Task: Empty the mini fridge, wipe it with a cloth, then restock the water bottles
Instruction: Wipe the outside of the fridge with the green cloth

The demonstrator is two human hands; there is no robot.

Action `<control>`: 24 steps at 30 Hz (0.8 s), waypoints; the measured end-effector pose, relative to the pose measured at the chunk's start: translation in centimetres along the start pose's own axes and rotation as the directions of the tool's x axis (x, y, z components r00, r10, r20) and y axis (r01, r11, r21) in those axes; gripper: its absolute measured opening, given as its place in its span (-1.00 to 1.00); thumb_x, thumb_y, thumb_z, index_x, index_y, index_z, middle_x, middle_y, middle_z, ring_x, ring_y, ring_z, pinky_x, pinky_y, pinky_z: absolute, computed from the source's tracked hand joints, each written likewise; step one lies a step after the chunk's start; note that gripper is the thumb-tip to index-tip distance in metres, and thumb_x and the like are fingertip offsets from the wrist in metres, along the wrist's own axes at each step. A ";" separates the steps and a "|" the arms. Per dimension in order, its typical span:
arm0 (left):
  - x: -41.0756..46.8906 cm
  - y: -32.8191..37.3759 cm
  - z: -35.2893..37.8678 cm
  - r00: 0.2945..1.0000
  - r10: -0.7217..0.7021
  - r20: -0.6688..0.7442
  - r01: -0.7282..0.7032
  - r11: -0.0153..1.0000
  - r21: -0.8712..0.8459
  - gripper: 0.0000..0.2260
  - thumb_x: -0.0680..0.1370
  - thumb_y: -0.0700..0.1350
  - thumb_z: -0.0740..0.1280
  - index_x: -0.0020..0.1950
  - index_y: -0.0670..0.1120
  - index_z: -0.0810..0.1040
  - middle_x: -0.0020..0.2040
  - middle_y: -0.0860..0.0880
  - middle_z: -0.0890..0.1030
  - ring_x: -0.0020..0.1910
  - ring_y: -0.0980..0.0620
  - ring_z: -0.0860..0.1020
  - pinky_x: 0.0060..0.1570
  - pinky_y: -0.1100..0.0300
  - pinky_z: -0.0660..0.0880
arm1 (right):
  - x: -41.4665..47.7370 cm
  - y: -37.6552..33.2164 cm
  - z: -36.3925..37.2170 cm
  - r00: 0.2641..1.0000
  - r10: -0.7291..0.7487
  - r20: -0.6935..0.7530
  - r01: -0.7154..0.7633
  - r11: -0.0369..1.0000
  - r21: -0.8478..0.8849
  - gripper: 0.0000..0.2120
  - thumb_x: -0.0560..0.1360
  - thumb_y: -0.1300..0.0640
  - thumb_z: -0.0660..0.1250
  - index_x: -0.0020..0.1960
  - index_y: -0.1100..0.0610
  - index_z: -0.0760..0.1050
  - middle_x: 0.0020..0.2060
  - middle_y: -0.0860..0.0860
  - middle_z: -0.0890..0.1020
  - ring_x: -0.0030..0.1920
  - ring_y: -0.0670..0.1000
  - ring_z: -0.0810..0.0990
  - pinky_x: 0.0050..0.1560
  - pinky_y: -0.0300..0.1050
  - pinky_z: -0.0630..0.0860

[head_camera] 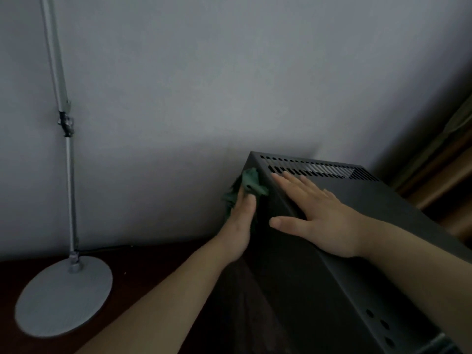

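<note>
The black mini fridge [383,226] stands at the right, seen from above, with vent slots along its far top edge. My left hand [240,221] presses a crumpled green cloth [249,183] against the fridge's left side wall, near the upper back corner. My right hand [319,215] lies flat on the fridge's top with its fingers spread and nothing in it. The fridge's door and inside are hidden from this angle. No water bottles are in view.
A grey lamp with a round base [63,297] and a thin jointed pole [69,154] stands at the left on the dark wooden surface [153,272]. A grey wall [229,85] is close behind. A black cable runs along the wall's foot.
</note>
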State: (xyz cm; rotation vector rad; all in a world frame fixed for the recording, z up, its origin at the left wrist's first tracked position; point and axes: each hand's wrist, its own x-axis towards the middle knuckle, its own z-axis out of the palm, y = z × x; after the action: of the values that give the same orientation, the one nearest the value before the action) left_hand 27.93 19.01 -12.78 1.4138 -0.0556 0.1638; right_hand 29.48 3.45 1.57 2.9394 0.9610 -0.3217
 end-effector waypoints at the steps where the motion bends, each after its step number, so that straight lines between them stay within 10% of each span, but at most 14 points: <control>1: 0.7 0.5 -0.3 1.000 -0.016 -0.011 0.016 1.000 -0.003 -0.35 0.58 0.36 -0.06 0.64 0.16 0.06 0.58 0.20 0.14 0.53 0.25 0.10 0.49 0.21 0.05 | 0.0 0.0 0.1 1.000 0.005 -0.001 -0.005 1.000 0.002 -0.09 0.27 -0.67 -0.07 0.49 -0.44 -0.37 0.60 -0.26 -0.20 0.60 -0.11 -0.26 0.58 0.21 -0.10; 10: 3.7 -0.8 -1.2 0.993 0.109 0.040 -0.115 0.974 0.197 -0.24 0.49 0.52 -0.11 0.63 0.23 -0.08 0.64 0.22 -0.07 0.59 0.25 -0.11 0.60 0.01 -0.07 | -0.4 -0.4 -0.1 0.999 0.040 -0.013 -0.040 0.998 0.053 -0.06 0.37 -0.58 0.04 0.54 -0.33 -0.40 0.60 -0.26 -0.12 0.58 -0.19 -0.22 0.60 0.09 -0.11; 18: 0.1 -11.2 -1.4 0.975 -0.219 0.027 0.221 0.971 -0.096 -0.08 0.35 0.63 0.16 0.62 0.27 0.05 0.62 0.25 0.10 0.59 0.23 0.07 0.60 -0.05 0.04 | -0.2 -0.2 0.1 0.999 0.034 -0.021 -0.033 0.998 0.047 -0.04 0.29 -0.65 -0.03 0.55 -0.35 -0.29 0.60 -0.29 -0.14 0.58 -0.19 -0.21 0.60 0.12 -0.11; 24: -3.0 -9.6 0.6 0.994 -0.098 0.047 0.095 0.993 0.067 -0.20 0.41 0.60 0.05 0.58 0.33 -0.02 0.63 0.28 -0.06 0.58 0.30 -0.08 0.61 0.02 -0.07 | -0.2 -0.1 0.1 0.999 0.030 -0.016 -0.030 0.998 0.053 -0.08 0.27 -0.64 -0.04 0.54 -0.40 -0.23 0.59 -0.29 -0.15 0.59 -0.16 -0.21 0.59 0.19 -0.11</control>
State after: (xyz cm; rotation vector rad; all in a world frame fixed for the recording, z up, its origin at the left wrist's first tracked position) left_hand 26.42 16.80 -22.45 1.4818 -0.0235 0.0502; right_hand 29.18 3.41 1.52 3.0053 0.9234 -0.3263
